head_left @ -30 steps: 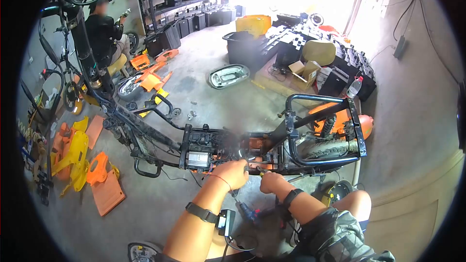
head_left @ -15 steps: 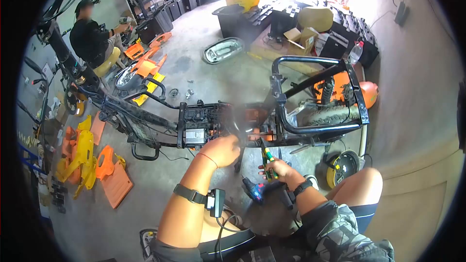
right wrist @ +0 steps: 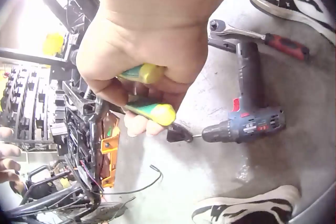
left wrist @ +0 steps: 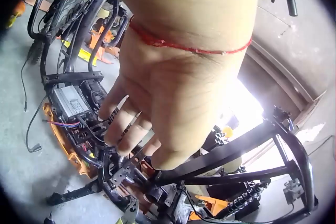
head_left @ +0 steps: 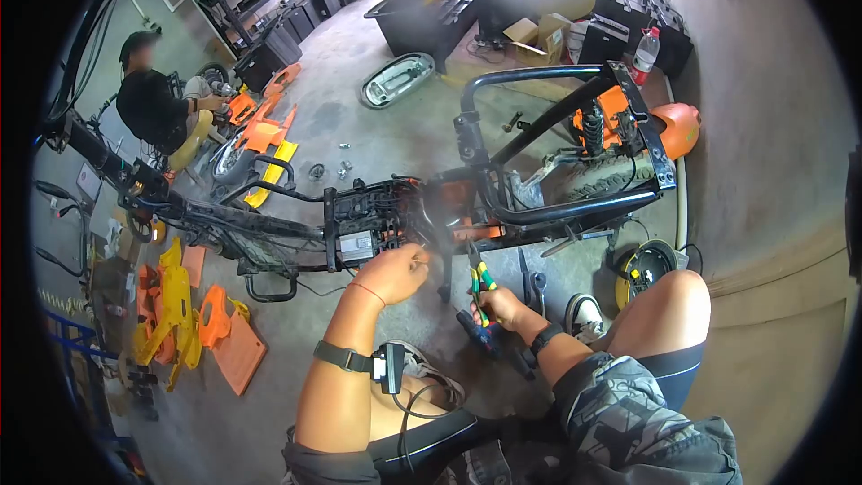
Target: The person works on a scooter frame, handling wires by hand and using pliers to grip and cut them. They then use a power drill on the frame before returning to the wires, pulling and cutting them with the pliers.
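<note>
My right hand [head_left: 503,307] grips a pair of pliers [head_left: 486,275] with green and yellow handles, which stand spread apart. Its head points up toward the lower rail of a stripped black scooter frame [head_left: 548,212]. Seen from the right wrist, the two handle ends [right wrist: 157,112] stick out past the curled fingers. My left hand [head_left: 393,273] is at the near side of the frame, by a silver controller box [head_left: 356,245]. In the left wrist view the fingers [left wrist: 137,132] of that hand are loosely bent, with nothing visible in them.
A cordless drill [right wrist: 247,124] and a ratchet wrench [right wrist: 286,45] lie on the floor by my feet. Orange and yellow body panels [head_left: 171,305] lie to the left. Another person [head_left: 153,108] sits at back left. A yellow-rimmed helmet [head_left: 648,271] rests at right.
The right hand has drawn back from the frame with the pliers, which now show more fully. The left hand remains close to the frame. The head view has tilted down.
</note>
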Action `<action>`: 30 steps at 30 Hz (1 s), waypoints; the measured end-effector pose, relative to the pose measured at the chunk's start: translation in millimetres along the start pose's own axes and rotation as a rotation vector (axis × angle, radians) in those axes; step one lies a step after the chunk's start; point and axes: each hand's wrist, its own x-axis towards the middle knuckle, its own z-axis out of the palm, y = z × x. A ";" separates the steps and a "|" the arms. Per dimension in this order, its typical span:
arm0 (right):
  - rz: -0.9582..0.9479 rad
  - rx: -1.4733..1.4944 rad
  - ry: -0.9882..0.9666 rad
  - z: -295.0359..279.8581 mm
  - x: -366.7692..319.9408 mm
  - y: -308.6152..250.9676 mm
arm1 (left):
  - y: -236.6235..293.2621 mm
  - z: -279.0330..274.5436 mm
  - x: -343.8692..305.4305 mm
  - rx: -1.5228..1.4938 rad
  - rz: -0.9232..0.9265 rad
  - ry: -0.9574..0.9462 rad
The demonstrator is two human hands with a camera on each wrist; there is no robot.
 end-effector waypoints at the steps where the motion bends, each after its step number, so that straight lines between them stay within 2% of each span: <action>1: -0.024 0.008 0.030 -0.7 -1.5 0.5 | 0.0 -0.5 -0.2 -0.013 -0.010 -0.010; 4: -0.086 -0.002 0.092 -4.5 0.4 5.1 | 0.0 -2.6 3.5 -0.023 -0.029 -0.031; 6: -0.187 0.272 0.189 -6.0 5.0 8.9 | 2.2 -3.3 5.0 -0.024 -0.038 -0.033; 8: -0.203 0.278 0.215 -7.6 9.3 7.4 | 2.7 -2.0 4.2 -0.029 -0.046 -0.035; 10: 0.074 -0.025 -0.071 -5.2 0.4 -4.7 | 2.5 -1.5 5.4 -0.042 -0.020 -0.020; 11: 0.069 -0.060 -0.090 1.5 -3.7 -5.3 | 2.0 -1.3 6.5 -0.042 -0.016 -0.020; 16: -0.023 0.083 -0.044 -11.2 -1.4 1.6 | 3.2 -2.7 8.0 -0.046 -0.023 -0.036; 20: -0.109 0.209 0.067 -14.9 2.7 9.0 | 7.5 -1.1 4.9 -0.034 0.001 -0.011; 24: -0.098 0.046 0.032 -10.9 -1.9 5.1 | 4.2 0.0 5.9 -0.015 -0.005 -0.017; 26: 0.112 -0.019 -0.136 -4.6 -6.5 2.0 | 0.5 2.0 8.3 -0.015 -0.006 -0.023; 27: 0.166 -0.177 -0.144 -5.1 -7.9 2.7 | 0.4 2.7 8.9 -0.018 -0.012 -0.026; 28: 0.164 -0.174 -0.144 -3.7 -8.0 3.7 | 0.7 2.7 9.8 -0.021 -0.017 -0.028; 30: 0.259 -0.510 -0.214 0.4 -9.1 11.0 | 4.1 2.4 8.5 -0.030 -0.015 -0.032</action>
